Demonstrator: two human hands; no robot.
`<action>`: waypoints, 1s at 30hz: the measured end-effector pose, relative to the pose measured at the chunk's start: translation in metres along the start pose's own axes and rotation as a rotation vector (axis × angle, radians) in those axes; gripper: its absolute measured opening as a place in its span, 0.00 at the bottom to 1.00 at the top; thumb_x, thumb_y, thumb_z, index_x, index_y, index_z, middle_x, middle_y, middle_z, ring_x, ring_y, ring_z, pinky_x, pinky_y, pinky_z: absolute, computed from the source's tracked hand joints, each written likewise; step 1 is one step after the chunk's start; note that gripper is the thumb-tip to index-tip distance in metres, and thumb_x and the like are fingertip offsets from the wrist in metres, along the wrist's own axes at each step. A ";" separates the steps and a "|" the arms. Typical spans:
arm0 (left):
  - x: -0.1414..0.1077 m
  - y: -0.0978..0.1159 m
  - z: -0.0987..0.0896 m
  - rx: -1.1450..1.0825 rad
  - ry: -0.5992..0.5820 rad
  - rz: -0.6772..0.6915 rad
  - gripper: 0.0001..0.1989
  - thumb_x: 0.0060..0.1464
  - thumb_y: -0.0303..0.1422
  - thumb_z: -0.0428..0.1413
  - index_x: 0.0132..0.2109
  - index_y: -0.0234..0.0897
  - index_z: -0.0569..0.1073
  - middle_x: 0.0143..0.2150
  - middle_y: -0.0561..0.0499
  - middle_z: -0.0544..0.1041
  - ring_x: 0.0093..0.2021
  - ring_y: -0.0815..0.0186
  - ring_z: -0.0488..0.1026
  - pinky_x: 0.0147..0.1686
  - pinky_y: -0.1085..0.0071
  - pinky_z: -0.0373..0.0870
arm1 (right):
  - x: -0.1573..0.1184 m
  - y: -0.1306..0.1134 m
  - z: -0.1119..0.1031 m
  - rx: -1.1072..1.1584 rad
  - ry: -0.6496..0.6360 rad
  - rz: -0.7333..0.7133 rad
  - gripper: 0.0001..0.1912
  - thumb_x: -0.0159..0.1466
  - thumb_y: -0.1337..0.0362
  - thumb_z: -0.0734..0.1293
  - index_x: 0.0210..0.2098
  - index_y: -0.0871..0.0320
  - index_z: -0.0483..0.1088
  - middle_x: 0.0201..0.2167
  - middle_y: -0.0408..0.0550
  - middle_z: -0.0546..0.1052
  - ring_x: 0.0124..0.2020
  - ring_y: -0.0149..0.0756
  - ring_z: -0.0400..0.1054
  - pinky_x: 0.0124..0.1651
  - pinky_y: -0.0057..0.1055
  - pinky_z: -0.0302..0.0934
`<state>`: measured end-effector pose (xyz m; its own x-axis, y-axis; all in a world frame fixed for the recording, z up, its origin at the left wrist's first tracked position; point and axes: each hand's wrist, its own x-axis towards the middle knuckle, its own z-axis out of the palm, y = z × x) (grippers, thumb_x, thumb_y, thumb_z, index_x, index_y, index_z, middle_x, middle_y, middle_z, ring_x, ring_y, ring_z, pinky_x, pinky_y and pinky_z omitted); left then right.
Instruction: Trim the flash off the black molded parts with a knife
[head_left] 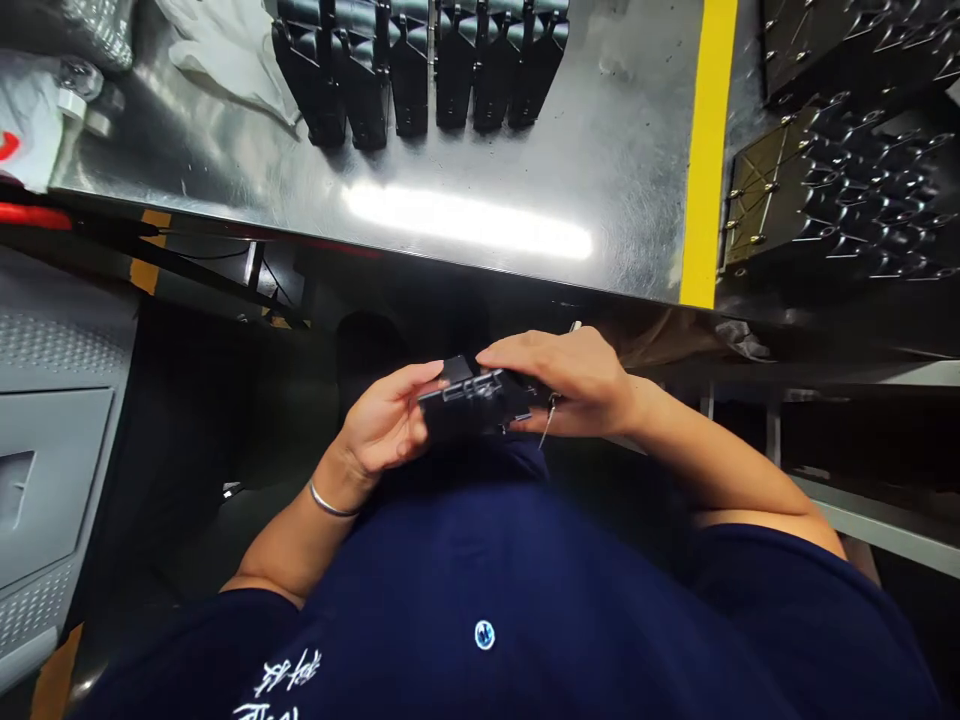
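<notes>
A black molded plastic part (472, 405) is held between both hands, in front of the dark blue shirt and below the table edge. My left hand (390, 418) grips its left end, thumb on top and fingers curled underneath. Around the right end my right hand (577, 380) is closed, with the fingers over the top and the thumb side partly hidden. A thin light strand or wire (550, 420) hangs by the right hand; what it belongs to I cannot make out. Blur hides the fine details of the part.
Several black plastic parts (409, 75) stand in a row on the metal table (600, 120). Stacked black molded pieces (780, 190) lie right of the yellow tape (705, 150). A white glove or cloth (225, 50) is at the upper left, a grey plastic unit (52, 420) at the left.
</notes>
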<state>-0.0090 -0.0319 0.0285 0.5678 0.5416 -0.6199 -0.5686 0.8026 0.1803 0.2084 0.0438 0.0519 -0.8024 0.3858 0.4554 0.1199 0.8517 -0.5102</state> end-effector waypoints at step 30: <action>-0.007 -0.005 0.008 0.700 0.559 1.020 0.19 0.51 0.50 0.63 0.34 0.37 0.80 0.28 0.53 0.78 0.29 0.68 0.73 0.31 0.75 0.69 | 0.004 -0.005 0.027 0.360 0.417 0.400 0.19 0.65 0.49 0.67 0.41 0.60 0.76 0.27 0.43 0.75 0.23 0.25 0.62 0.26 0.24 0.58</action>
<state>-0.0048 -0.0377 0.0380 -0.3317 0.9275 -0.1726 -0.0730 0.1572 0.9849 0.1888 0.0314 0.0369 -0.4360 0.8122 0.3877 0.1003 0.4720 -0.8759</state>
